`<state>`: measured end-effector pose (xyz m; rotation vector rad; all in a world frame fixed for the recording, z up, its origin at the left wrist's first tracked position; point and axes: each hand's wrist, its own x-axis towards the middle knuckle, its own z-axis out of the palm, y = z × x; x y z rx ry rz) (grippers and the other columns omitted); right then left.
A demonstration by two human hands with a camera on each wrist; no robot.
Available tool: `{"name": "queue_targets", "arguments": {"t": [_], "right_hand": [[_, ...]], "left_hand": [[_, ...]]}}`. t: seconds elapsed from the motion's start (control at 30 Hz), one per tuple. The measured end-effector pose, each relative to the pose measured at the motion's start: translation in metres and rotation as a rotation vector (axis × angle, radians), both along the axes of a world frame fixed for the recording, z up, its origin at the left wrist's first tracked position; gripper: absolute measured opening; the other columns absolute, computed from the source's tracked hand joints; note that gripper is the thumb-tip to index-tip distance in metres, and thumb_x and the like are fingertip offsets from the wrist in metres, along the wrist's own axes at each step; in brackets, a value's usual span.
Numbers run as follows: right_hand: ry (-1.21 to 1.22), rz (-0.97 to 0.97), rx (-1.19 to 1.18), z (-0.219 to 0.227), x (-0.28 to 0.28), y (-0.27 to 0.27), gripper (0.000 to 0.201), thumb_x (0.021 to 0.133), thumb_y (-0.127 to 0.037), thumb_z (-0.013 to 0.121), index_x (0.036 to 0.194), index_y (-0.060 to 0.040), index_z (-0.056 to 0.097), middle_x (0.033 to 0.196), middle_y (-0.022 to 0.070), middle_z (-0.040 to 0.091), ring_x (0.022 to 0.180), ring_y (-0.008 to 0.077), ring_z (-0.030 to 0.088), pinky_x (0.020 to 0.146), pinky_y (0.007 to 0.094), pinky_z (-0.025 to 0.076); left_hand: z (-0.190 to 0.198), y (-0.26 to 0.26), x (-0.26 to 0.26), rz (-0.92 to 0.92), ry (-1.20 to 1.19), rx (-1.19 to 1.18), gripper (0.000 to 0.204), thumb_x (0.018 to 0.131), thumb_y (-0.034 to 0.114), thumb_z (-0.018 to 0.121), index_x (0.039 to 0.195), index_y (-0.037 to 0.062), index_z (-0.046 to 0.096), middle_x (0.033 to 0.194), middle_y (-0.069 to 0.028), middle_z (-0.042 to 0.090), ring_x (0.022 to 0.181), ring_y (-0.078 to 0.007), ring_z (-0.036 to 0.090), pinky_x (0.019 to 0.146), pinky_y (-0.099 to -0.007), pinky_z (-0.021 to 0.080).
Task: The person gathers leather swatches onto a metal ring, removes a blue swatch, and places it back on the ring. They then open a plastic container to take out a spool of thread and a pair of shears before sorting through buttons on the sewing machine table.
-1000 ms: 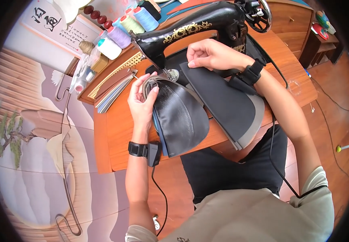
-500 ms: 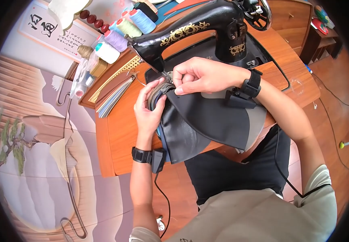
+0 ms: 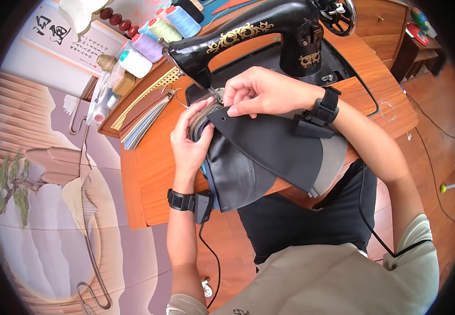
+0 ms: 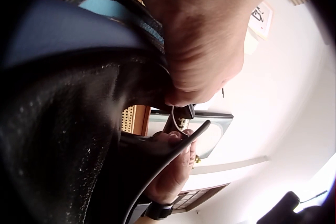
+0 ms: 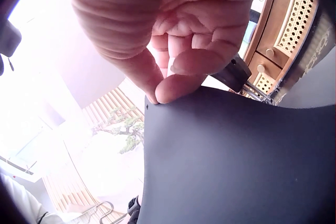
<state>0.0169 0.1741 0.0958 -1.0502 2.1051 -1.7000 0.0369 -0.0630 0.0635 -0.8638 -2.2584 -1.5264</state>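
Note:
The left hand (image 3: 191,144) grips the curled narrow end of a bundle of leather sheets, thumb in front and fingers behind; a glossy black sheet (image 3: 238,176) hangs from it, with a blue layer (image 4: 63,29) beside it in the left wrist view. Between thumb and fingertips the right hand (image 3: 269,92) pinches the top edge of a matte black panel (image 3: 280,149), close to a small hole at its narrow tip. That tip lies against the bundle, overlapping the glossy sheet. In the right wrist view the panel (image 5: 236,155) spreads out below the right hand (image 5: 184,35).
A black sewing machine (image 3: 248,31) stands just behind the hands, its needle area near the fingertips. Thread spools (image 3: 146,47) line the back left. A fan of leather strips (image 3: 151,118) lies on the wooden table (image 3: 138,184), left of the left hand.
The right hand has carried the matte panel leftward from beside the machine's bed to the bundle, where it now overlaps the glossy sheet. The left hand keeps its grip and has shifted slightly.

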Motion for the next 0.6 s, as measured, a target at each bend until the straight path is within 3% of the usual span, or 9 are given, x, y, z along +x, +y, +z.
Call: {"name": "queue_targets", "arguments": {"t": [0.33,0.53,0.6], "right_hand": [[-0.091,0.005,-0.214,0.001,-0.001,0.000,0.011,0.090,-0.012,0.066,0.092,-0.0025,0.061,0.069,-0.0028,0.062,0.056,0.0037,0.056,0.056,0.0180,0.044],[-0.041,0.009,0.015,-0.007,-0.003,-0.001,0.015,0.090,-0.019,0.065,0.090,-0.0055,0.060,0.065,-0.0046,0.061,0.058,0.0040,0.056,0.054,0.0204,0.040],[-0.018,0.009,0.018,-0.008,-0.005,-0.001,0.013,0.091,-0.013,0.064,0.091,-0.0020,0.059,0.070,-0.0023,0.060,0.060,0.0036,0.055,0.058,0.0198,0.046]], "left_hand": [[-0.007,-0.005,0.001,0.064,-0.031,0.009,0.043,0.079,-0.010,0.062,0.120,-0.0007,0.056,0.123,-0.0122,0.063,0.113,-0.0184,0.060,0.098,-0.0307,0.046],[0.002,0.001,0.001,-0.017,-0.016,0.025,0.042,0.080,-0.010,0.062,0.121,-0.0013,0.055,0.123,-0.0131,0.063,0.114,-0.0186,0.059,0.098,-0.0306,0.046],[0.002,0.001,0.001,-0.024,-0.020,0.043,0.042,0.080,-0.010,0.062,0.121,-0.0014,0.055,0.124,-0.0135,0.063,0.115,-0.0189,0.059,0.099,-0.0307,0.046]]}}
